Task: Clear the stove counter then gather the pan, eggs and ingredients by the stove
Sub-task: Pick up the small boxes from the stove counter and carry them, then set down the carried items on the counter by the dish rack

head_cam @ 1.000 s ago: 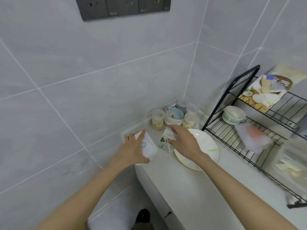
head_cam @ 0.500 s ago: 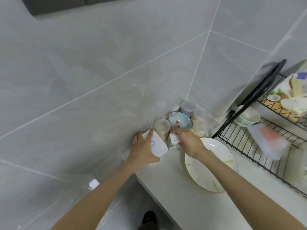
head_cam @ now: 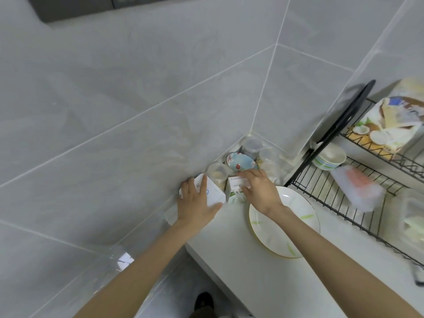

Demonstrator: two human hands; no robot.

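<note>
One white rectangular packet with a blue ring [head_cam: 215,195] lies at the white surface's [head_cam: 252,283] left edge against the wall, its long axis pointing away from the person. The left hand [head_cam: 196,204] has its grip wrapped round the packet. The right hand [head_cam: 260,191] pinches one small white-and-green carton [head_cam: 233,192], which stands upright just beside the packet. One round white plate [head_cam: 296,228] lies under the right wrist.

A white box [head_cam: 215,195] with a blue ring mark sits against the left wall; just right of it stands a green-and-white carton [head_cam: 234,192].

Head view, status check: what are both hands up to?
Left hand grips white box. Right hand holds small carton. Jars and bowl crowd corner behind; plate under right forearm.
</note>
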